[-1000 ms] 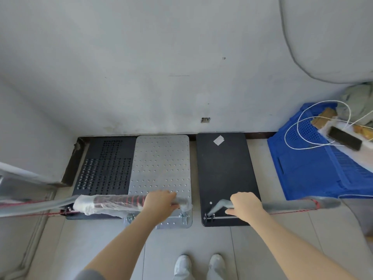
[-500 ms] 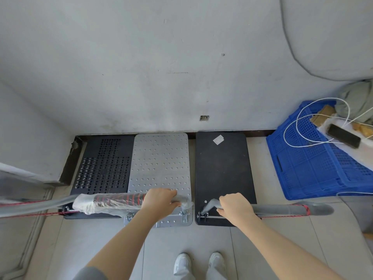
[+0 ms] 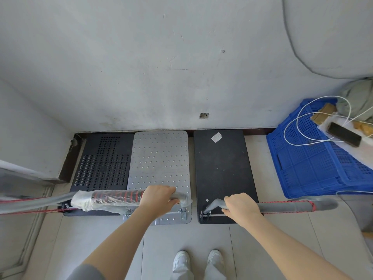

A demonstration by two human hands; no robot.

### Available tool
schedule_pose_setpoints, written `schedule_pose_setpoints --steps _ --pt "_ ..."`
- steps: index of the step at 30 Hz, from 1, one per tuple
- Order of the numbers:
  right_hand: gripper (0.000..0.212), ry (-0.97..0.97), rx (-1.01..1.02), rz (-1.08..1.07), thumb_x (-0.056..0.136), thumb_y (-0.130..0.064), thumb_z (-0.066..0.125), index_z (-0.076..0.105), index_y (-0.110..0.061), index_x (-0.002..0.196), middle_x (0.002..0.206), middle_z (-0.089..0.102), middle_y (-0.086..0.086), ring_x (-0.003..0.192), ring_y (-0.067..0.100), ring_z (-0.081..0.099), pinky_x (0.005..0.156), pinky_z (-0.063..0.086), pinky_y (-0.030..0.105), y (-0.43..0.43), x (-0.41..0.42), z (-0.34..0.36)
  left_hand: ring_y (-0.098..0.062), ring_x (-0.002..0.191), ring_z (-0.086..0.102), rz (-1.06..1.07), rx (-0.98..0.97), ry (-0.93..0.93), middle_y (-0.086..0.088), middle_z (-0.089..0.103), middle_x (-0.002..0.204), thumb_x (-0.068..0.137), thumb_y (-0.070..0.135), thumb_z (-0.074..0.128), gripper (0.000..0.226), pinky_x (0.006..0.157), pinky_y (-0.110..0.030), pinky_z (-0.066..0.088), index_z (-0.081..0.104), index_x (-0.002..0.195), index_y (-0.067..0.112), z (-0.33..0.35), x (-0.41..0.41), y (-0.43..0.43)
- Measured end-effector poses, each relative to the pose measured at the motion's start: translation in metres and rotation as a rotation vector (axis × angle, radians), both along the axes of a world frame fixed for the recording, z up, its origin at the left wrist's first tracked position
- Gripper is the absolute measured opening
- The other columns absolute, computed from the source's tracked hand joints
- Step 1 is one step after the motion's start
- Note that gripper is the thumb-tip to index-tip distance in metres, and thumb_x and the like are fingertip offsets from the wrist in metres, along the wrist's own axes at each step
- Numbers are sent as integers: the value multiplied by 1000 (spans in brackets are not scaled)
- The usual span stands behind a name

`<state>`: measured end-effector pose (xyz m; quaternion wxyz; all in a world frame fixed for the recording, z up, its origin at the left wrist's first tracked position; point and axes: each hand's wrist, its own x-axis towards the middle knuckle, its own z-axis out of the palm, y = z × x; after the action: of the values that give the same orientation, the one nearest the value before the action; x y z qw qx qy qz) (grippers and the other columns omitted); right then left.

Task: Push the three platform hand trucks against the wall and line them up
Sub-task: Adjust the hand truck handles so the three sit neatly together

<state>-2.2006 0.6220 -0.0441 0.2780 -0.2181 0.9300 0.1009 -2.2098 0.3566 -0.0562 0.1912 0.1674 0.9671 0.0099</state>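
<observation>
Three platform hand trucks stand side by side with their far ends at the grey wall (image 3: 161,67). The left one is a black perforated deck (image 3: 103,160), the middle one a silver dimpled deck (image 3: 160,158), the right one a plain black deck (image 3: 222,166) with a white sticker. My left hand (image 3: 158,200) grips the plastic-wrapped handle (image 3: 109,199) of the silver truck. My right hand (image 3: 241,208) grips the grey foam handle (image 3: 286,206) of the right black truck. A narrow gap of floor separates the silver and right black decks.
A blue plastic crate (image 3: 319,158) stands at the right against the wall, carrying a phone (image 3: 344,134), white cable and cloth. A side wall and dark baseboard (image 3: 68,158) close off the left. My white shoes (image 3: 198,259) stand on the tiled floor behind the trucks.
My right hand has pulled the right black truck leftward, narrowing its gap to the silver truck and straightening it. My left hand and the silver truck have stayed put.
</observation>
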Motion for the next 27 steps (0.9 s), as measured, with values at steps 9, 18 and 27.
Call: schedule_pose_setpoints --steps 9,18,27 --pt "32 -5 12 25 97 -28 39 55 -7 116 111 67 8 99 23 64 84 46 31 5 -11 1 -17 82 59 -3 -15 0 5 63 89 92 53 39 34 59 -27 32 53 94 21 1 -2 0" --pt "38 -1 -26 -11 93 -44 43 58 -11 105 100 67 5 89 21 64 69 42 29 9 -11 -4 -18 95 58 19 -18 -22 4 61 100 89 54 43 37 70 -28 41 52 105 22 0 0 3" --pt "71 19 -154 -100 80 -63 52 37 -21 135 133 50 3 119 22 49 102 36 40 -3 -23 17 -19 132 31 254 367 -9 2 34 144 86 49 54 71 111 -40 26 21 145 27 47 10 1"
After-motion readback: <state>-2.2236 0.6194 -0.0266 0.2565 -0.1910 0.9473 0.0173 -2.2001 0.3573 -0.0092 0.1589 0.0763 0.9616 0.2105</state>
